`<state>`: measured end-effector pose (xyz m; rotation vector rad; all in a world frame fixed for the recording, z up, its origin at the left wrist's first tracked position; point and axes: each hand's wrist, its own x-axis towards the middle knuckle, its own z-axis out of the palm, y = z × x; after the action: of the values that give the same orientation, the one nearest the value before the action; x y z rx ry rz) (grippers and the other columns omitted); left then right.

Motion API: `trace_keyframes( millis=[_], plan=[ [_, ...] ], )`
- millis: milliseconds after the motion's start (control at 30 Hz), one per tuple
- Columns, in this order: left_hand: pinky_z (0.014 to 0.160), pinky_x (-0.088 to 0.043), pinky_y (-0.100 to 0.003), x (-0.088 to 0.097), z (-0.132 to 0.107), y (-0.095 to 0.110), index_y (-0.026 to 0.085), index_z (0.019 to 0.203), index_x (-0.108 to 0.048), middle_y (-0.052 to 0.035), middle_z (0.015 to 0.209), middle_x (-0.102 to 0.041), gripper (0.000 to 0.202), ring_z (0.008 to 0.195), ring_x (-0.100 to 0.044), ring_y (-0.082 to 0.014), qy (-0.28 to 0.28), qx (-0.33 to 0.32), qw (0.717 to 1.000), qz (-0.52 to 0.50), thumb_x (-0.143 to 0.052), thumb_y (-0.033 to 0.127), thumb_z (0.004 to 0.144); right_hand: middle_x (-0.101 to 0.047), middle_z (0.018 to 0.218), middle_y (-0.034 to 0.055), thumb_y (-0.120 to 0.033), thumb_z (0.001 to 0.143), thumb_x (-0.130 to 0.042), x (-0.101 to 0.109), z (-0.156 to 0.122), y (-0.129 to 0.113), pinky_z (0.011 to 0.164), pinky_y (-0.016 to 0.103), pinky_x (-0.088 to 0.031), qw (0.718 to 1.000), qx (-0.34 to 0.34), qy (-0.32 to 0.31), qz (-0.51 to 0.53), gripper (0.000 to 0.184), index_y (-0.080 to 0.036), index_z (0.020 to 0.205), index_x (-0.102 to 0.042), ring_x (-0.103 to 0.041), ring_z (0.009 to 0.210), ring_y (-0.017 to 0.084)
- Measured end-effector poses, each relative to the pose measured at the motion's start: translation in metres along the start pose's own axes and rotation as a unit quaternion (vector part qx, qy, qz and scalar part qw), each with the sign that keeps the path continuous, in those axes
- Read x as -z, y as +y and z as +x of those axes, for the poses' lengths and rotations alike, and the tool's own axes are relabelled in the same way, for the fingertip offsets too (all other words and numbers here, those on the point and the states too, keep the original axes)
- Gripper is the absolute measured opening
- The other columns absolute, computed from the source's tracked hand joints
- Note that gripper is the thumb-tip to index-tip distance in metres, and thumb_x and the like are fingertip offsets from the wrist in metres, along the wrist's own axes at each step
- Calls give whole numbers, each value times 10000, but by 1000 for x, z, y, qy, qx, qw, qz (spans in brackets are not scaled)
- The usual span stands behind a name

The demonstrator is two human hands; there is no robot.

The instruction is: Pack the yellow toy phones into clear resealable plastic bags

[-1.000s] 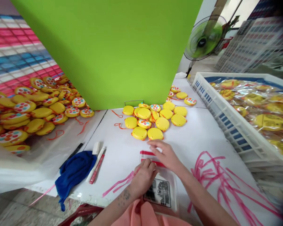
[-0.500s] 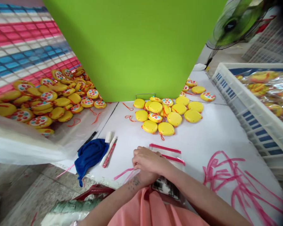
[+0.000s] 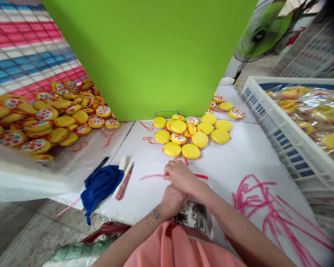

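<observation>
Right hand curled narrow, fingers pinched on the red seal strip of the clear zip bag — the bag lies flat, barcode label up, at the near edge of the worktop. Left hand sits tucked under the right wrist, on the bag; I cannot tell its grip. Just beyond are the yellow toy discs — blue cloth off left.

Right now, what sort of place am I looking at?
Likely a toy packing workshop: heaps of yellow toys on the table, a white crate of bagged ones, and a labelled zip bag in front.
</observation>
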<state>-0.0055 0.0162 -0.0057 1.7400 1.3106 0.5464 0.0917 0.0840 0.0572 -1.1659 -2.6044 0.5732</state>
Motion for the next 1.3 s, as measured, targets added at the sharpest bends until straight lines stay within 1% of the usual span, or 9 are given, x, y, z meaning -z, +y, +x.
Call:
trace_keyframes(
  millis=[133,300,367,467,600,833,1033,1200,1300],
  plan=[
    [891,-445,-409,0,-1,5,212,931,-602,-62,1009,-584,165,957,-548,-227,-16,-89,991,94,-450,275,938,-619,868,80,-243,907,-565,42,-54,64,766,328,-380,993,-78,20,-81,129,-160,821,-613,-527,841,216],
    [783,-471,-320,1,1,7,220,954,-563,-38,970,-568,189,874,-540,-183,-2,-152,960,233,-379,258,972,-639,826,81,-262,890,-533,54,-144,140,802,375,-438,989,-122,-23,-82,166,-188,772,-624,-568,835,229],
    [751,-473,-302,2,0,8,221,966,-556,-31,963,-570,192,854,-544,-173,6,-167,946,278,-368,258,978,-658,1017,114,-303,853,-564,55,-171,162,903,418,-445,987,-151,-29,-53,155,-197,914,-659,-579,1003,259],
    [742,-470,-291,3,0,7,224,976,-552,-24,956,-570,185,846,-549,-164,11,-171,943,285,-369,252,979,-502,1375,146,-387,765,-641,58,-201,189,1039,433,-400,976,-209,-56,-1,518,-201,1244,-572,-462,1270,286],
    [737,-472,-297,2,0,5,223,977,-552,-22,960,-570,179,843,-556,-168,10,-171,941,291,-375,253,976,-428,1448,153,-356,761,-591,62,-224,216,1053,413,-408,959,-282,-21,-15,668,-178,1387,-441,-436,1311,283],
    [734,-472,-297,0,1,3,225,969,-559,-27,952,-575,172,839,-555,-169,19,-172,942,289,-388,242,970,-404,1460,175,-43,705,-425,46,-214,214,1078,458,-375,930,-307,44,-199,736,-101,1435,-341,-342,1369,288],
    [741,-479,-287,0,1,2,228,955,-557,-23,947,-575,177,839,-561,-163,17,-170,939,299,-383,255,972,-479,1371,260,-120,789,-410,41,-174,213,1001,662,-343,884,-368,118,-263,614,-67,1401,-408,-346,1329,437],
    [745,-477,-286,1,1,5,228,962,-548,-24,957,-574,177,844,-564,-164,7,-165,938,305,-375,257,976,-503,1358,234,-149,816,-386,28,-143,229,1035,720,-226,892,-358,136,-241,574,-95,1383,-454,-316,1352,422],
    [739,-473,-284,2,1,6,228,964,-543,-22,961,-574,174,845,-562,-164,8,-164,939,303,-372,258,977,-495,1370,225,-127,804,-382,22,-138,235,1021,720,-249,900,-352,133,-220,574,-95,1369,-478,-363,1324,421]
  ],
)
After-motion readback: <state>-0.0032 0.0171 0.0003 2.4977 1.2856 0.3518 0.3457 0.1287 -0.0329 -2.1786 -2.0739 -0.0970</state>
